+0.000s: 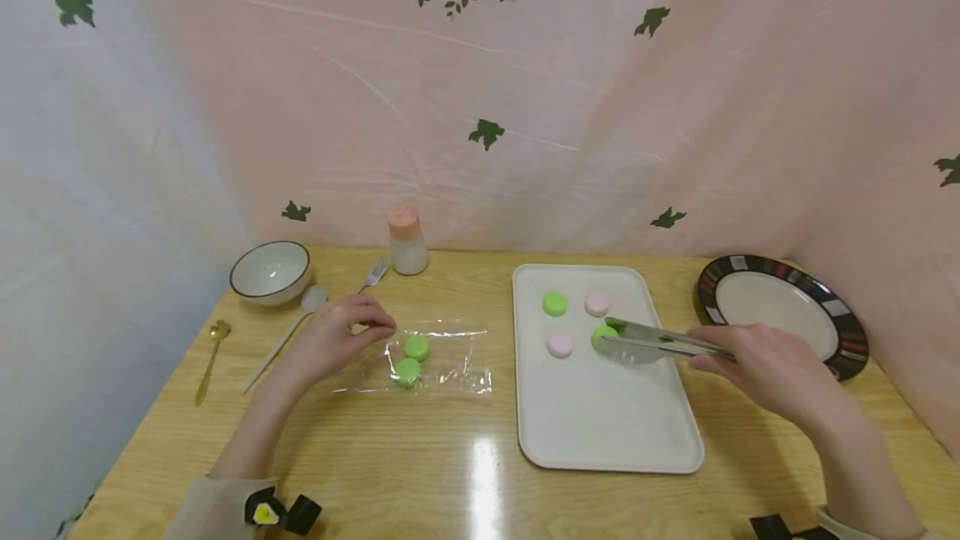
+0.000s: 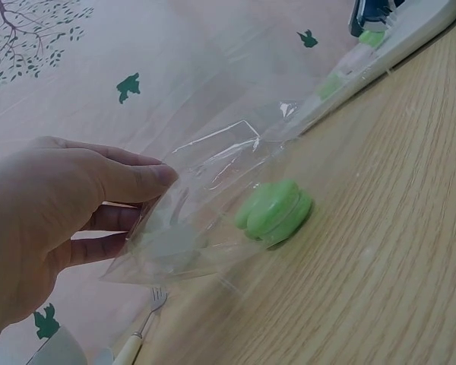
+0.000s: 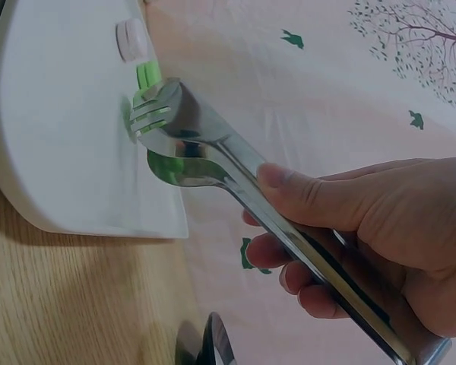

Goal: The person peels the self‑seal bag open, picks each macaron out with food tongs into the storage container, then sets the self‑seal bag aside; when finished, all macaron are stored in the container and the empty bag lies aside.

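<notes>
My left hand [image 1: 341, 332] pinches the edge of a clear plastic bag [image 2: 213, 160] between thumb and fingers. Two green macarons [image 1: 411, 361] lie inside the bag, on the left half of the table. In my right hand [image 1: 772, 369] is a pair of metal tongs [image 3: 243, 182], gripped along the arms. The tongs' tips stand on either side of a green macaron [image 1: 603, 337] on the white tray [image 1: 600, 423]. Also on that tray are another green macaron [image 1: 555, 303] and two pink macarons [image 1: 559, 345].
A black-rimmed plate [image 1: 851, 340] lies right of the tray. At the back left are a bowl [image 1: 272, 273] and a pink-capped shaker [image 1: 408, 242]. A fork [image 1: 375, 275], a long-handled spoon [image 1: 279, 348] and a gold spoon [image 1: 213, 361] lie on the left. A patterned cloth [image 1: 420, 148] hangs behind.
</notes>
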Demonstrator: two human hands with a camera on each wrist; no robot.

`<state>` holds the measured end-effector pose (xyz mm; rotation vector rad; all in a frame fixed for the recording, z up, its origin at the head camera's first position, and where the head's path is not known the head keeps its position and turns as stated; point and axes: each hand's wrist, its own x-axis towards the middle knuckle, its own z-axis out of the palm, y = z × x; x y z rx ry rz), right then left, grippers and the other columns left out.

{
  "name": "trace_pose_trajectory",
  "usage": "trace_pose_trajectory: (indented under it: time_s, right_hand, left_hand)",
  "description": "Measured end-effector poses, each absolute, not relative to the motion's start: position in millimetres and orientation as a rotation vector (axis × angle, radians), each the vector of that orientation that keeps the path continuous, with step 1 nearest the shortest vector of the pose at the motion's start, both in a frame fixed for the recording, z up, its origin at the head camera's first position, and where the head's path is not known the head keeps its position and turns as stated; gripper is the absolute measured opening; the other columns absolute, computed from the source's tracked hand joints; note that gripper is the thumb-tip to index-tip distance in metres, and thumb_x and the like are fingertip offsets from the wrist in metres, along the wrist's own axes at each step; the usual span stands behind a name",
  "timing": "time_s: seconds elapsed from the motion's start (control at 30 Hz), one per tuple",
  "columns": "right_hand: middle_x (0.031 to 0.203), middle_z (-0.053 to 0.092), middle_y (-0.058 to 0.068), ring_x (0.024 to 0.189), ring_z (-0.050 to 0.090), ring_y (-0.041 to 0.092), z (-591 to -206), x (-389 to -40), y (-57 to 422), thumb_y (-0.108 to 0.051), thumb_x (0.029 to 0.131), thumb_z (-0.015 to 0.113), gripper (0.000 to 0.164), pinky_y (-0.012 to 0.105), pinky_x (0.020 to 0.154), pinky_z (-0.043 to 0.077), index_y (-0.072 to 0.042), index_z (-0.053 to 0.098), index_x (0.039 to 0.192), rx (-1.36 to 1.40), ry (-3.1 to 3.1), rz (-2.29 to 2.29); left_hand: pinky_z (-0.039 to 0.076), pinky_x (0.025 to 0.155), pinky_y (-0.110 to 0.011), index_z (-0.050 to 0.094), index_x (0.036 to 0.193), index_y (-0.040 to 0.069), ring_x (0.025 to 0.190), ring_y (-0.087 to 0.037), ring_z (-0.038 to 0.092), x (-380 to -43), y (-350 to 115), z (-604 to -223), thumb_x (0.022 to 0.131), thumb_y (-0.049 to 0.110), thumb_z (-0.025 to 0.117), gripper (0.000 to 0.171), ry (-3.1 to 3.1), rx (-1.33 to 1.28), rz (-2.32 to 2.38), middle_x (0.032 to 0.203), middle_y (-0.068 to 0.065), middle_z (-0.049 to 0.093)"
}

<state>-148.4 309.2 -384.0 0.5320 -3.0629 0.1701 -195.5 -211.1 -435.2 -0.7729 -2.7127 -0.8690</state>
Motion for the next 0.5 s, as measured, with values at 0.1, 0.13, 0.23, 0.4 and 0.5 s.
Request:
trace_pose_trajectory:
  time_s: [0.1,0.13,0.23,0.4,0.5]
  right_hand:
    - [0.085,0.069,-0.011,0.073,0.060,0.008,-384.8,-148.7,307.3,-0.046,0.082,0.067,0.036,0.037,0.059,0.048,-0.021,0.070,0.108,0.534,-3.073,0.172]
    - [0.085,0.069,-0.011,0.072,0.059,0.008,-385.0,-148.6,307.1,-0.044,0.082,0.068,0.035,0.036,0.059,0.048,-0.021,0.070,0.108,0.533,-3.074,0.169]
    - [0.085,0.069,-0.011,0.071,0.058,0.007,-385.9,-148.7,306.1,-0.038,0.081,0.070,0.032,0.035,0.058,0.047,-0.021,0.070,0.108,0.525,-3.083,0.160]
    - [0.085,0.069,-0.009,0.071,0.059,0.008,-387.3,-149.7,304.4,-0.035,0.080,0.072,0.032,0.036,0.058,0.048,-0.019,0.070,0.108,0.522,-3.092,0.152]
    - [0.085,0.069,-0.009,0.071,0.059,0.009,-387.6,-150.0,303.8,-0.035,0.080,0.072,0.032,0.036,0.058,0.048,-0.019,0.070,0.108,0.522,-3.090,0.152]
  left_hand:
    - [0.055,0.070,-0.027,0.073,0.088,0.022,0.080,0.000,0.060,-194.7,-212.0,-435.2,0.083,0.020,0.073,0.006,-2.711,-0.768,-0.873,0.084,0.017,0.065]
    - [0.055,0.070,-0.027,0.073,0.088,0.022,0.080,0.000,0.061,-194.6,-211.9,-435.2,0.083,0.020,0.073,0.006,-2.712,-0.766,-0.875,0.084,0.017,0.065]
    - [0.054,0.070,-0.024,0.073,0.088,0.022,0.080,0.000,0.060,-194.7,-211.6,-434.8,0.083,0.020,0.073,0.006,-2.716,-0.766,-0.877,0.084,0.017,0.065]
    - [0.054,0.069,-0.024,0.073,0.088,0.021,0.079,0.000,0.060,-195.1,-211.6,-434.3,0.082,0.019,0.073,0.006,-2.711,-0.773,-0.879,0.084,0.017,0.065]
    - [0.053,0.069,-0.023,0.073,0.087,0.022,0.079,0.000,0.060,-195.0,-211.7,-434.3,0.082,0.019,0.073,0.006,-2.712,-0.771,-0.880,0.084,0.017,0.064]
